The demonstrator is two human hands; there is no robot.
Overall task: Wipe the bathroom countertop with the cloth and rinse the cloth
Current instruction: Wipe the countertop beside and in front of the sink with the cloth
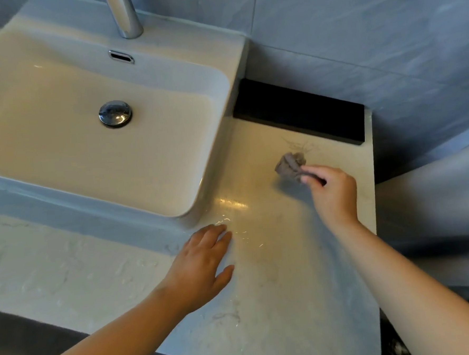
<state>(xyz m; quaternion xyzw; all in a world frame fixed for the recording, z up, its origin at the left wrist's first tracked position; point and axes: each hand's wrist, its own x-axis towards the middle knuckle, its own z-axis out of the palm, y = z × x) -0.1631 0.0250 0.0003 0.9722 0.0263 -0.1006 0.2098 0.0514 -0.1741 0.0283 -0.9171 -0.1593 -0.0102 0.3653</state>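
Right hand (pixel 332 196): fingers pinched around a crumpled grey cloth (pixel 290 167), which sits bunched at the fingertips and touches the counter (pixel 274 271). A few loose hairs (pixel 300 146) lie on the counter just beyond the cloth, away from the person.

Left hand (pixel 203 264): open, palm down, fingers spread flat on the counter, gripping nothing. Wet sheen and small puddles (pixel 230 224) show at and just past its fingertips.

Counter: pale marbled stone, under both hands; water beads to the left of the left hand.

Basin (pixel 88 147): white, rectangular, raised above the counter, beyond and left of the left hand; its near corner stands close to that hand's fingertips. Chrome drain plug (pixel 115 113) in its floor; overflow slot (pixel 121 57) in the far wall.

Tap (pixel 124 15): chrome, behind the basin, only the lower stem in view.

Black ledge (pixel 298 113): beyond the right hand, against the grey tiled wall (pixel 370 32).
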